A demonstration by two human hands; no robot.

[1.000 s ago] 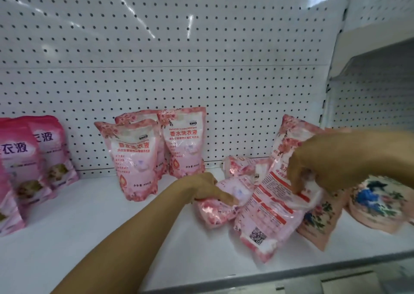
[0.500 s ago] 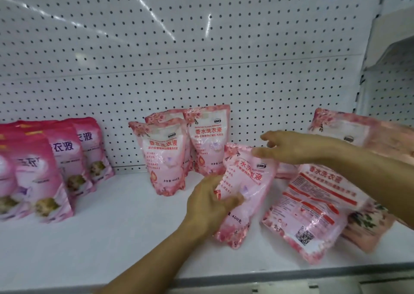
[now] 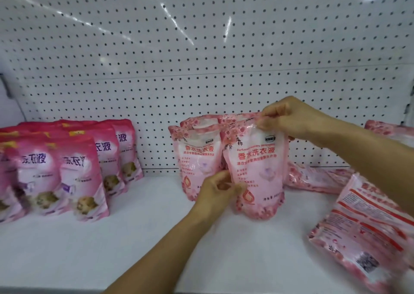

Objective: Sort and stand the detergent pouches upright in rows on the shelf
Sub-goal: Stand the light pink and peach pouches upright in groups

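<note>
A light pink floral detergent pouch (image 3: pixel 257 166) stands upright on the white shelf (image 3: pixel 134 237), held between both hands. My right hand (image 3: pixel 289 120) pinches its top edge. My left hand (image 3: pixel 218 187) grips its lower left side. Beside it on the left stands another light pink pouch (image 3: pixel 197 157), with more of the same kind behind it against the back wall. Several darker pink pouches (image 3: pixel 74 166) stand in rows at the left.
A light pink pouch (image 3: pixel 367 231) lies back side up at the right front, near the shelf edge. More pouches (image 3: pixel 318 177) lie flat behind it at the right. A white pegboard wall (image 3: pixel 201 58) closes the back of the shelf.
The pouch in my left hand went from tilted at the front to upright beside the standing light pink ones. My right hand moved onto its top edge. The view shifted left.
</note>
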